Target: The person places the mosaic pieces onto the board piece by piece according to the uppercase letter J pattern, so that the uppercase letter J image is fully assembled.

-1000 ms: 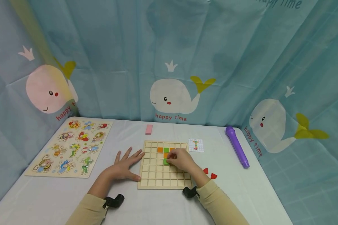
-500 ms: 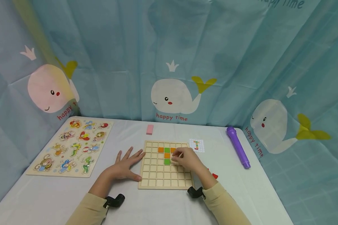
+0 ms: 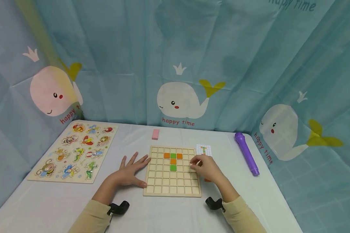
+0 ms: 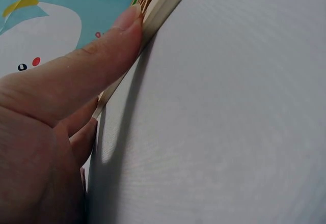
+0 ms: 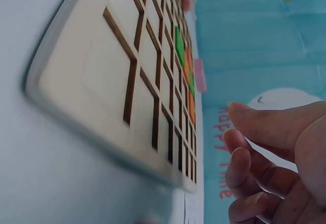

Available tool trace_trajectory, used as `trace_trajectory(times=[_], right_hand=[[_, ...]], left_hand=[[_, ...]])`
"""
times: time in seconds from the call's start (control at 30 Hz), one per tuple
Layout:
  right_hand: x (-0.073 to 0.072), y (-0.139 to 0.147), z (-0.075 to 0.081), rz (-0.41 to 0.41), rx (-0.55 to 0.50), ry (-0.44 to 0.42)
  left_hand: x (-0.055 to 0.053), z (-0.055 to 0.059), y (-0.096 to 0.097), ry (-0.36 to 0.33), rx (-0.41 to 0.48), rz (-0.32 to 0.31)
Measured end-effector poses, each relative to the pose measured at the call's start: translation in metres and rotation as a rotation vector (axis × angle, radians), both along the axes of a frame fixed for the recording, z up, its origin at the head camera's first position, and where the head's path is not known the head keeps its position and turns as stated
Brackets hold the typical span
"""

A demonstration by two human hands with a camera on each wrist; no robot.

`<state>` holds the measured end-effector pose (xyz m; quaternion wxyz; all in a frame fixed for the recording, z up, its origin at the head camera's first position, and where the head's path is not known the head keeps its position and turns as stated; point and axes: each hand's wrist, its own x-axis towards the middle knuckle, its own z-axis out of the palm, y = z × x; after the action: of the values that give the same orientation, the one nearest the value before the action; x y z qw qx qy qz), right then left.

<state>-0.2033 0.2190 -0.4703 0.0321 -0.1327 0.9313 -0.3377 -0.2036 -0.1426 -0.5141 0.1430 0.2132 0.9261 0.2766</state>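
Observation:
A wooden grid board (image 3: 160, 181) lies on the table. Orange and green square tiles form a T in its cells, ending in a green tile (image 3: 173, 168). My left hand (image 3: 126, 174) lies with spread fingers at the board's left edge. Its thumb (image 4: 102, 56) touches the rim in the left wrist view. Over the board's right edge hovers my right hand (image 3: 207, 166), fingers loosely bent. Between its thumb (image 5: 265, 124) and fingers nothing shows in the right wrist view. An orange piece (image 3: 207, 180) peeks out under that hand, which also covers part of a pattern card (image 3: 203, 149).
A wooden insect puzzle (image 3: 73, 152) takes up the table's left side. Behind the board sits a pink block (image 3: 155, 134). A purple microphone-shaped stick (image 3: 247, 153) lies at the right. A whale-print curtain (image 3: 113, 81) surrounds the table's back and sides.
My right hand has left the green tile in the grid and moved right to the board's edge. It now covers the red pieces seen before. The left hand stays in place.

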Motion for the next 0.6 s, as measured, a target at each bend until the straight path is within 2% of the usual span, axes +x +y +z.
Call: trace_trajectory(times=[0.17,0.37,0.6], right_hand=[[0.005,0.017,0.000,-0.037,-0.010,-0.010],[0.010,0.037,-0.001,-0.079,0.007,-0.063],[0.015,0.053,-0.006,-0.089,0.000,-0.116]], left_hand=[[0.000,0.000,0.001,-0.004,0.005,-0.003],[0.001,0.001,0.001,0.005,0.010,-0.011],[0.001,0.001,0.000,0.005,0.011,-0.008]])
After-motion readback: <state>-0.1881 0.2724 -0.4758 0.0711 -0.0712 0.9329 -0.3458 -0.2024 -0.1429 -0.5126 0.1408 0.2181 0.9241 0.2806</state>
